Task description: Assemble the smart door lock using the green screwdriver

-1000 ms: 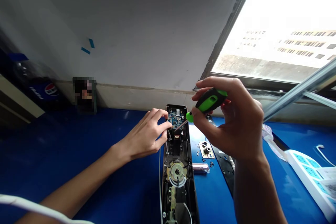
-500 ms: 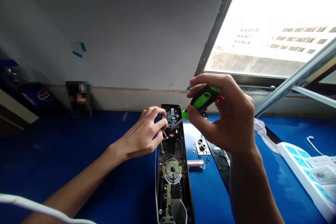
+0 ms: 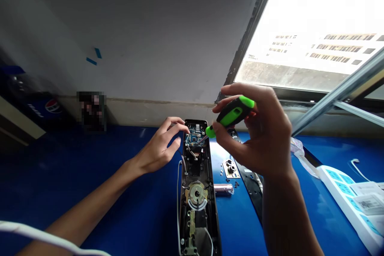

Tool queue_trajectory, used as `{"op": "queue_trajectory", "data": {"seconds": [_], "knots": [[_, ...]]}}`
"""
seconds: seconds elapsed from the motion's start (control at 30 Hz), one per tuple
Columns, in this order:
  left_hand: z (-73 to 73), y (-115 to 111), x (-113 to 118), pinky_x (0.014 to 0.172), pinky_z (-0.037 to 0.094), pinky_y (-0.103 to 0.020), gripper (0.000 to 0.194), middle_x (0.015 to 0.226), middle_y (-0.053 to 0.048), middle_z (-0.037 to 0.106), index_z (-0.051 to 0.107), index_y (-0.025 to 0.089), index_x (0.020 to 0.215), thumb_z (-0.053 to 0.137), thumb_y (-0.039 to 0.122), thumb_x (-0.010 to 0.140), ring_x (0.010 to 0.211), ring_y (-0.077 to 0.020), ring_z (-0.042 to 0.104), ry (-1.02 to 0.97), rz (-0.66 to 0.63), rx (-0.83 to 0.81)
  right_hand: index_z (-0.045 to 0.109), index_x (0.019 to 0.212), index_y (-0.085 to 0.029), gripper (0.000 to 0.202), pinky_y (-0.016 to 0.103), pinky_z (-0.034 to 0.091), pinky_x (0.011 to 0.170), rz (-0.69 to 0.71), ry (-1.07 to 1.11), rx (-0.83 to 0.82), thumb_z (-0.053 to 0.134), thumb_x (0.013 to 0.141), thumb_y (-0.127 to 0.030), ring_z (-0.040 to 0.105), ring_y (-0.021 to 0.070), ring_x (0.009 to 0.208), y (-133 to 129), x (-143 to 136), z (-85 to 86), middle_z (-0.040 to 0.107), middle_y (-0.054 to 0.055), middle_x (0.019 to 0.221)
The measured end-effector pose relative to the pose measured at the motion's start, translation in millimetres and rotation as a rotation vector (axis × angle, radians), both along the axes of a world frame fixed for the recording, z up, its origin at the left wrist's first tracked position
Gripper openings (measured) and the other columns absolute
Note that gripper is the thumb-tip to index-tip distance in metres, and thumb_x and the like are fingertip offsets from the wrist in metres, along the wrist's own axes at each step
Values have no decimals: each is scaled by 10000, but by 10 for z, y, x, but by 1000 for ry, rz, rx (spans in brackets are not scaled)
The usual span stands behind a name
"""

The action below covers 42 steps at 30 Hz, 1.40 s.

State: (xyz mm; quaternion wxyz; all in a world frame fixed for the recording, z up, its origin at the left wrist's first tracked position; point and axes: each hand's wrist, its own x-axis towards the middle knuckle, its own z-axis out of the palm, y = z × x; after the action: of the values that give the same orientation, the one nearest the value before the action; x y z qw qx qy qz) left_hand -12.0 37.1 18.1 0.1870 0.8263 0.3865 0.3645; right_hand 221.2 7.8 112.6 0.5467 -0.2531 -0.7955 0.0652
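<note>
A long black housing [image 3: 206, 168] lies open in front of me, its inner parts exposed. At its far end sits a blue circuit board [image 3: 196, 139], with thin wires [image 3: 189, 150] looping off it. My left hand [image 3: 164, 144] is at the housing's left edge, fingers apart, fingertips by the board and nothing visible in them. My right hand [image 3: 255, 128] grips a green and black screwdriver [image 3: 232, 116] above the housing's right side. The screwdriver's shaft slants down to the board; whether its tip touches is too small to tell. Lower in the housing is a round metal disc [image 3: 197, 194].
Right of the housing are a square metal plate [image 3: 231, 169], loose screws [image 3: 236, 184], a pink wrapped cylinder [image 3: 224, 189] and a long black panel [image 3: 250, 188]. A white power strip [image 3: 345, 196] lies farther right. A white cable [image 3: 45, 236] crosses the lower left; a Pepsi bottle [image 3: 42, 108] stands back left.
My left hand has drawn back to the left and its fingers have spread, uncovering the wires. The screwdriver has stayed over the board with only a slight shift.
</note>
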Motion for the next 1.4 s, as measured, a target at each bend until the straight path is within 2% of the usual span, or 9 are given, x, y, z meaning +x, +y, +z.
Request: {"op": "queue_trajectory", "data": {"seconds": [0.23,0.43,0.63,0.8,0.93,1.07,1.17,1.23,1.4], "knots": [[-139,10,-70,1108,522,-427,234,1460,-76,477,623,257,1185,521,202,982,1255,-244,610,-253,-90,-294,647,1268,-188,510,260,600,761,-44,-144,42,680,788,-18,696,120,863,67,-203,-82,731,0,1041],[-131,-5,-69,1147,504,-423,181,1506,-77,439,678,231,1093,548,223,969,1259,-254,614,-231,-100,-319,647,1284,-205,489,257,588,752,-66,-186,42,664,824,-40,674,110,816,107,-234,-112,725,-6,1027],[-164,-28,-65,1103,546,-435,175,1581,-60,383,713,234,1059,557,280,993,1137,-239,685,-228,-84,-386,634,1310,-216,472,274,594,735,-53,-206,12,643,865,-58,660,122,795,102,-237,-103,719,9,1028],[-213,-14,-31,1126,538,-423,161,1582,-68,398,719,222,1046,597,307,983,1167,-246,688,-299,-96,-424,620,1341,-250,416,276,575,700,-120,-214,70,690,939,-169,596,113,716,120,-273,-147,682,-17,904],[-252,20,2,1086,566,-418,163,1540,-103,482,701,194,1039,651,329,962,1084,-223,719,-389,-111,-483,658,1233,-232,347,272,565,665,-184,-204,126,778,909,-267,582,110,682,141,-314,-187,674,-17,854],[-259,24,33,1030,595,-409,166,1389,-117,625,676,178,1034,710,300,927,1003,-201,727,-432,-143,-470,632,1203,-225,265,269,591,748,-77,-194,47,693,948,-184,670,121,805,115,-314,-153,734,10,979],[-252,16,40,1017,597,-390,154,1376,-112,633,681,178,1027,723,271,912,1009,-195,722,-427,-136,-429,593,1260,-234,349,272,592,783,17,-213,-35,608,941,-93,686,122,857,88,-293,-113,738,18,1070],[-245,10,36,1007,600,-378,149,1432,-110,597,689,179,1024,727,260,905,1018,-191,722,-419,-123,-423,598,1226,-239,353,283,590,764,-35,-212,-36,629,908,-90,681,129,822,87,-280,-109,737,18,1060],[-190,-16,18,994,608,-387,188,1513,-117,534,701,180,1068,731,230,889,1000,-181,725,-384,-115,-436,634,983,-239,181,287,550,633,-245,-163,77,760,859,-197,601,124,661,121,-270,-149,688,-5,849]]}}
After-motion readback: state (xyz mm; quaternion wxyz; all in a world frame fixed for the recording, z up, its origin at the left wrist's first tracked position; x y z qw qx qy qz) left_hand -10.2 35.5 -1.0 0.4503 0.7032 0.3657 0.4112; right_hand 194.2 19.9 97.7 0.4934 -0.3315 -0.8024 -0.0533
